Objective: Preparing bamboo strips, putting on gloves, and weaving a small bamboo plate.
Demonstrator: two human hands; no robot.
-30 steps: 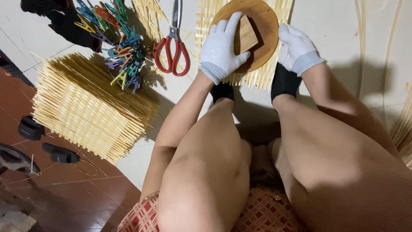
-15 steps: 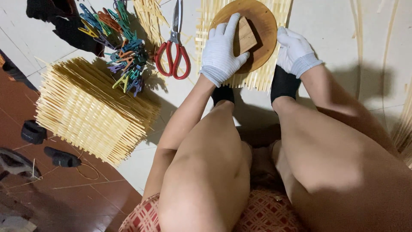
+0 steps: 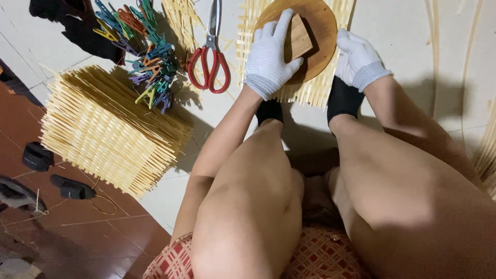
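Left hand: the left hand [image 3: 269,54], in a white glove, lies flat with fingers spread over a small wooden block [image 3: 298,37]; it presses on the block rather than clamping round it
Right hand: the right hand [image 3: 357,58], also white-gloved, rests at the right rim of the round wooden disc [image 3: 318,31]; fingers curled loosely against the edge; whether it grips the rim I cannot tell
Hands together: apart, one on each side of the disc
Wooden block: pale, rectangular; sits on top of the disc, left of its middle, partly under the left palm
Wooden disc: brown, round; lies on a woven bamboo mat [image 3: 305,90] at the far middle of the floor, between the person's feet
Bamboo mat: pale strips stick out from under the disc on the near and left sides
Feet: two black socks [image 3: 342,98] stand on the near edge of the mat, just below the hands
Scissors: red-handled scissors [image 3: 209,62] lie on the white floor [image 3: 413,31] just left of the mat, blades pointing away
Clothes pegs: a heap of coloured clothes pegs [image 3: 147,57] left of the scissors, near the far left corner
Bamboo stack: a thick square stack of woven bamboo mats [image 3: 103,129] at the left, on the border between white floor and dark red floor
Seat: a red checked cushion [image 3: 320,256] shows under the person's legs
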